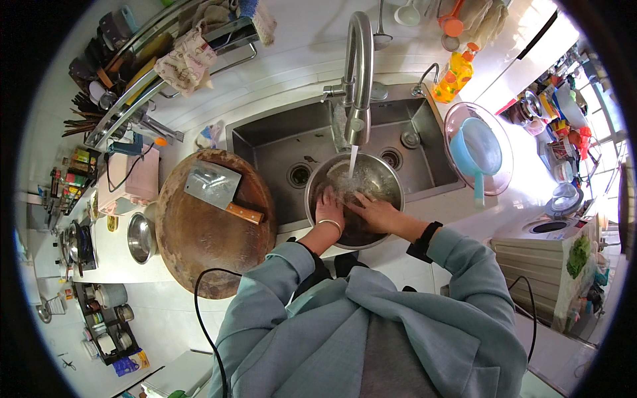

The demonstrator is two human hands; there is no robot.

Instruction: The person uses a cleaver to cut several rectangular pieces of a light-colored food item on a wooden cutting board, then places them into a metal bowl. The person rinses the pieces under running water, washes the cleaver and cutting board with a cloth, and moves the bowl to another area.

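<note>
Beneath the faucet (pixel 359 121) gleams a round silvery bowl (pixel 393 182).

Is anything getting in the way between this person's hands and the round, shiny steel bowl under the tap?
Nothing visible does. The bare left hand and bare right hand both reach inside the round, shiny steel bowl; the clear water stream falls beyond them, leaving their path open.

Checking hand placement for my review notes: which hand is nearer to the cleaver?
Left. The left hand is in the metal bowl, right of the cleaver; the right hand is in the same bowl, farther right.
</note>
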